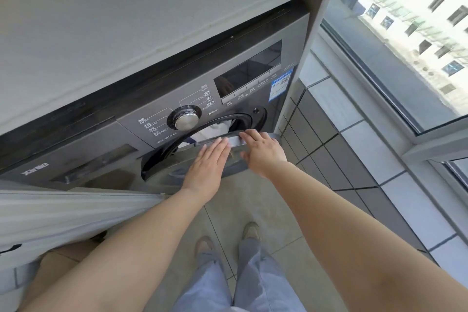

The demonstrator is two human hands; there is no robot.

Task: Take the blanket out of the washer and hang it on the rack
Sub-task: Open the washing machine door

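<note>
Balcony washer (157, 134): your flat left hand (206, 159) and right hand (263, 152) hold nothing on the door (235, 140); blanket (215, 129) lies at 12 o'clock, inside.

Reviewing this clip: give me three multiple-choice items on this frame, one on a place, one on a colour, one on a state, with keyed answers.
1. Where are both hands?
A. on the top edge of the washer door
B. on the program dial
C. on the window frame

2. What colour is the fabric seen inside the drum?
A. red
B. white
C. black

3. What state is the washer door in?
A. fully shut
B. removed
C. partly open

Answers:
1 A: the left hand and right hand rest on the rim of the washer door, below the program dial.
2 B: the blanket shows white through the gap.
3 C: a gap shows between door and drum opening.
</note>
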